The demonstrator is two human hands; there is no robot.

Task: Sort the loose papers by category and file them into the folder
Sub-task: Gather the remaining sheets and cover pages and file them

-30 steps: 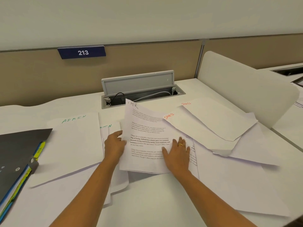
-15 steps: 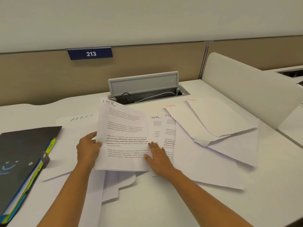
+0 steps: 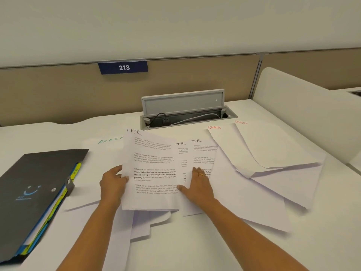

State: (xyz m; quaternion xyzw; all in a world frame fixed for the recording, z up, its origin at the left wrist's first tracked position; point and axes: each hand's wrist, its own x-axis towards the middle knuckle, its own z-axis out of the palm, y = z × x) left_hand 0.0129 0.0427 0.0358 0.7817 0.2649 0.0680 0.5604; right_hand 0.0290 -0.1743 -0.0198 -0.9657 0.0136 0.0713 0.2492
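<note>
Three printed sheets headed HR fan out at the centre. The left hand (image 3: 112, 184) pinches the left edge of the top HR sheet (image 3: 154, 165), thumb on top. The right hand (image 3: 199, 186) presses flat, fingers straight, on the other two HR sheets (image 3: 203, 155). Two SPORTS sheets (image 3: 273, 145) lie at two o'clock, one ADMIN sheet (image 3: 97, 163) at ten, and one dark folder (image 3: 35, 182) with yellow and blue edges at nine.

We see the folder (image 3: 35, 192) cut off at the left edge; the fingers of our left hand (image 3: 112, 184) hide behind the top HR sheet (image 3: 152, 173).
</note>
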